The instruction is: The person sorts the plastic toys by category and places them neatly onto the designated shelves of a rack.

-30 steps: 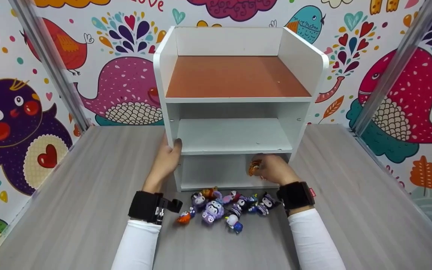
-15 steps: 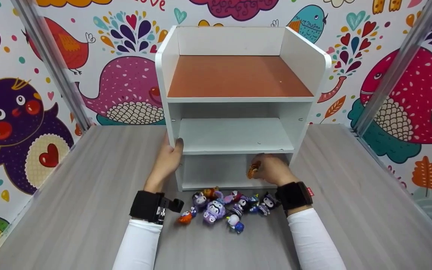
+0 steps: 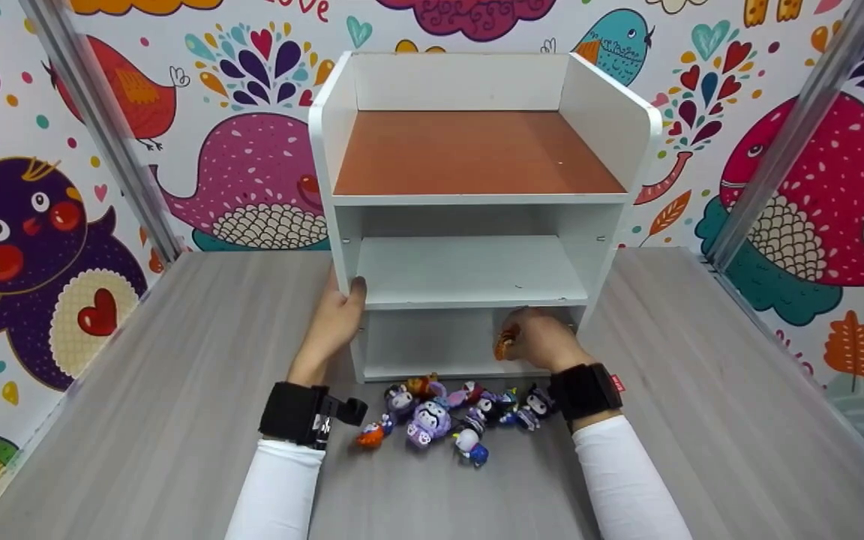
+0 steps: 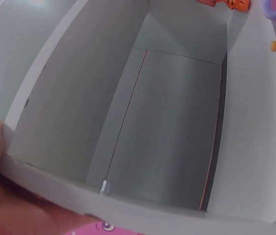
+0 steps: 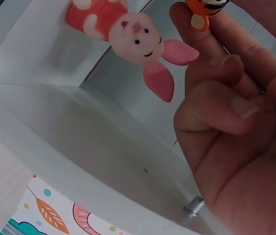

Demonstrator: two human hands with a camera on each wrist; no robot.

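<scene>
The right hand (image 3: 544, 341) pinches an orange tiger figurine (image 3: 505, 342) at its fingertips, right of centre in the frame, at the mouth of the bottom compartment (image 3: 424, 341). Room there is tight: the front edge of the middle shelf (image 3: 432, 306) runs close over the knuckles, and the right side panel (image 3: 610, 244) is near — the wider stretch of opening lies left. In the right wrist view, a piglet figurine (image 5: 137, 39) shows at upper left, just beside the fingers.

The left hand (image 3: 333, 322), left of centre, clamps the shelf unit's (image 3: 454, 82) left side panel (image 3: 334, 240), thumb on its front edge. At lower middle, a cluster of figurines (image 3: 429, 421) lies on the worktop (image 3: 177, 420), near the bottom front edge.
</scene>
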